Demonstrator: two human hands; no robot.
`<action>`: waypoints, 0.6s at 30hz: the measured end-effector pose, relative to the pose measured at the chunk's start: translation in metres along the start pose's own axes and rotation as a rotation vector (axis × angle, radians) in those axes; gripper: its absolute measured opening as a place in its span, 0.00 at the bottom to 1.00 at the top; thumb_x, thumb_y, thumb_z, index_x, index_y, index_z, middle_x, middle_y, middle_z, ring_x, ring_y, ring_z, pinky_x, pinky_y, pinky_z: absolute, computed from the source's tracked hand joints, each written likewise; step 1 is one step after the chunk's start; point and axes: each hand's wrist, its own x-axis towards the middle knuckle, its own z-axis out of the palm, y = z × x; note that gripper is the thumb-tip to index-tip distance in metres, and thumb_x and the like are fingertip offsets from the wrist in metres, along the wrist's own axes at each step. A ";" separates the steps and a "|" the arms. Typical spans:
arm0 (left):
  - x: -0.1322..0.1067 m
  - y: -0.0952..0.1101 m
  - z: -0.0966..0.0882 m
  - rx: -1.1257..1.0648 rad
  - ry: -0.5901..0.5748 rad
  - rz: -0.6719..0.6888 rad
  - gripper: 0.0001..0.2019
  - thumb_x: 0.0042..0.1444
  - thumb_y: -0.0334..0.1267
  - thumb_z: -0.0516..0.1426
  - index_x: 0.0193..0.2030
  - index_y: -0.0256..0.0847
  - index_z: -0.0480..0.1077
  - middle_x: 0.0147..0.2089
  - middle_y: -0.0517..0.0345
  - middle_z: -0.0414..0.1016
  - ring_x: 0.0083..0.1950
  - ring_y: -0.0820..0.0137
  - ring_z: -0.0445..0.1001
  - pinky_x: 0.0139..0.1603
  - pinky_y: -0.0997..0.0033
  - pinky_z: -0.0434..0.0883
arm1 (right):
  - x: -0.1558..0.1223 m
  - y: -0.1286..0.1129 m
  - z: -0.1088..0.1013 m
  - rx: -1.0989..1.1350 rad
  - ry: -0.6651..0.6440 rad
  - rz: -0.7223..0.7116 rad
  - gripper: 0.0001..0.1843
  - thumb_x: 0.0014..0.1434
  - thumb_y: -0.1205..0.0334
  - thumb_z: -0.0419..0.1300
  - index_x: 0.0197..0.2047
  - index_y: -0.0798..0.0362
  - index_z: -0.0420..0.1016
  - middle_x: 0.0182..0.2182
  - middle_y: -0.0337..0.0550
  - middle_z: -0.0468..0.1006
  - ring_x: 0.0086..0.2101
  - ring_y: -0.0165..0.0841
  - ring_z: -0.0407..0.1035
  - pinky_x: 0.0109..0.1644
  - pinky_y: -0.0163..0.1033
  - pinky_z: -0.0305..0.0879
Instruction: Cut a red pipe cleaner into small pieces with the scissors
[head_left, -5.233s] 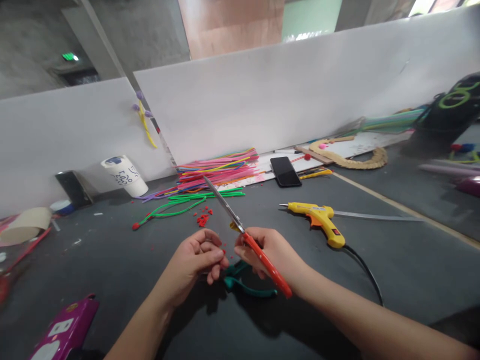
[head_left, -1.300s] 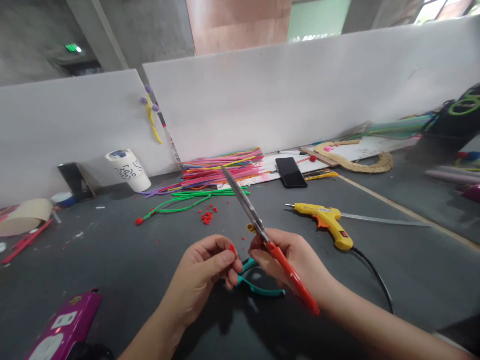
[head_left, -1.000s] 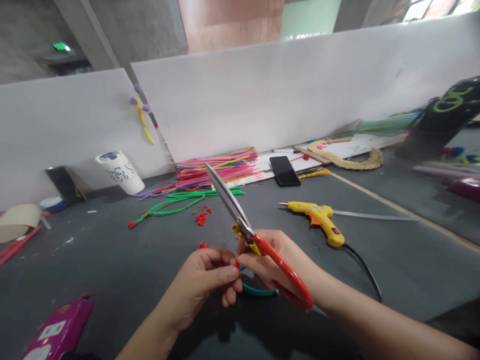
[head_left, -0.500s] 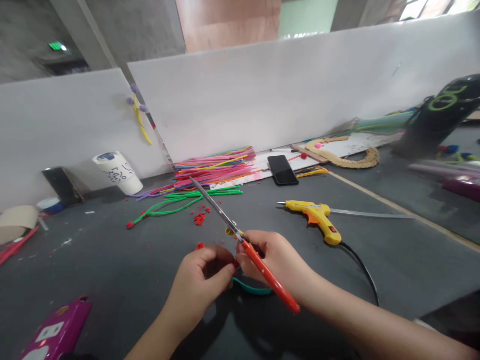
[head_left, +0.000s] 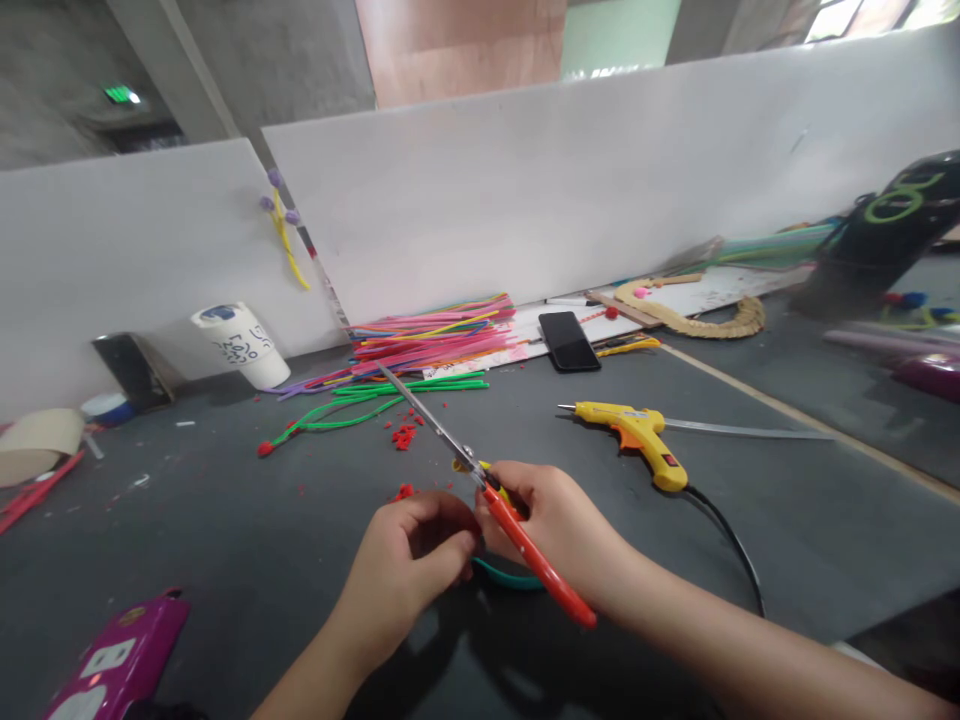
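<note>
My right hand (head_left: 544,515) is closed round a pair of scissors (head_left: 529,545) with red handles. Their blades lie together and point up and to the left, away from me. Beside it my left hand (head_left: 420,555) pinches thumb and fingers together close to the right fingertips; what it holds is hidden. A teal strip (head_left: 506,577) shows just below the hands, partly covered by the right hand. Something yellow (head_left: 461,465) peeks out behind the scissors' pivot. Small red fluffy scraps (head_left: 403,437) lie on the dark table beyond my hands.
A yellow glue gun (head_left: 637,435) lies to the right, its black cord running toward me. Behind are pipe cleaners (head_left: 427,340), green stems (head_left: 337,415), a phone (head_left: 568,341) and a white cup (head_left: 244,345). A purple power strip (head_left: 124,655) sits front left.
The view has shifted slightly. A bit of red seen earlier between the fingertips is now hidden. Both hands keep nearly the same pose, and the scissors stay in my right hand.
</note>
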 end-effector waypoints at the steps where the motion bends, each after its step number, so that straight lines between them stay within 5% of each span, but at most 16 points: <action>1: 0.000 0.000 0.000 -0.008 0.004 -0.009 0.04 0.43 0.29 0.55 0.27 0.35 0.71 0.21 0.60 0.69 0.22 0.74 0.66 0.24 0.76 0.64 | 0.000 0.000 0.000 -0.005 0.001 -0.001 0.04 0.42 0.69 0.53 0.20 0.54 0.60 0.17 0.31 0.60 0.21 0.24 0.52 0.22 0.28 0.48; 11: 0.001 0.000 0.000 -0.042 0.039 -0.034 0.02 0.43 0.29 0.57 0.26 0.34 0.71 0.19 0.61 0.69 0.20 0.76 0.66 0.22 0.78 0.64 | 0.000 0.001 -0.001 -0.038 -0.014 -0.017 0.06 0.45 0.66 0.54 0.21 0.54 0.59 0.18 0.32 0.60 0.22 0.24 0.53 0.24 0.29 0.50; 18: 0.000 0.005 -0.013 -0.386 0.297 0.070 0.04 0.44 0.33 0.61 0.28 0.37 0.70 0.22 0.61 0.74 0.20 0.77 0.68 0.22 0.79 0.66 | -0.004 -0.003 -0.013 -0.316 -0.019 -0.071 0.16 0.50 0.48 0.56 0.26 0.52 0.59 0.19 0.32 0.62 0.21 0.26 0.52 0.24 0.31 0.48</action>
